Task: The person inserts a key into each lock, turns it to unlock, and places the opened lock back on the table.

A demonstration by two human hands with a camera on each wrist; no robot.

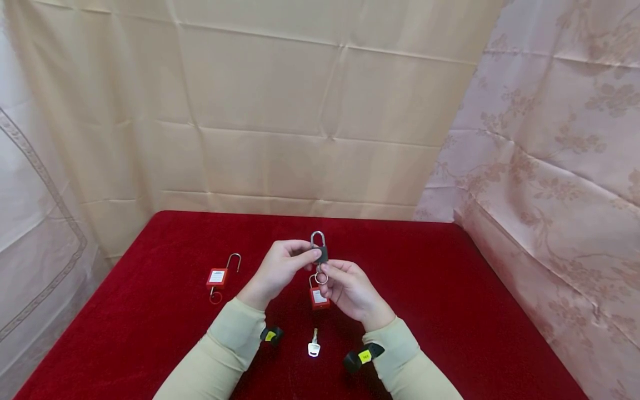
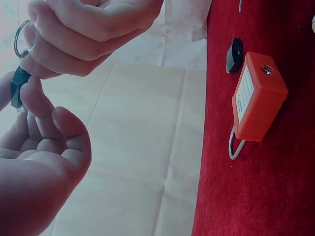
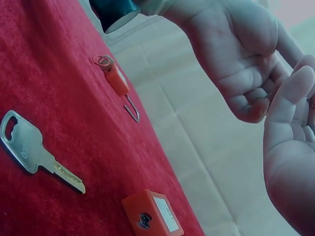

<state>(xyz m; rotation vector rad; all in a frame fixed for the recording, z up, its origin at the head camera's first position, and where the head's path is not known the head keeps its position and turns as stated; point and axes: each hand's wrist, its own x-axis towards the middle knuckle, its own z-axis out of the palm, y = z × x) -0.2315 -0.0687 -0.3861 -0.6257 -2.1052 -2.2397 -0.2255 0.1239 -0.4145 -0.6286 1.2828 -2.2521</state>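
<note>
Your L hand (image 1: 281, 269) pinches the black padlock (image 1: 320, 255), shackle up, above the red cloth (image 1: 425, 316); your R hand (image 1: 354, 290) pinches the metal key ring (image 1: 321, 283) just under it. On the cloth: a red padlock (image 1: 319, 299), a loose key (image 1: 314, 348) nearer you, and a 2nd red padlock (image 1: 217, 277) off L, shackle open.

We can't surely read anything: characters on the loose key (image 3: 23, 145), print on the red padlock's (image 2: 266, 103) white label (image 2: 245, 92), marks on the yellow tag (image 1: 365, 356) are too unclear.
</note>
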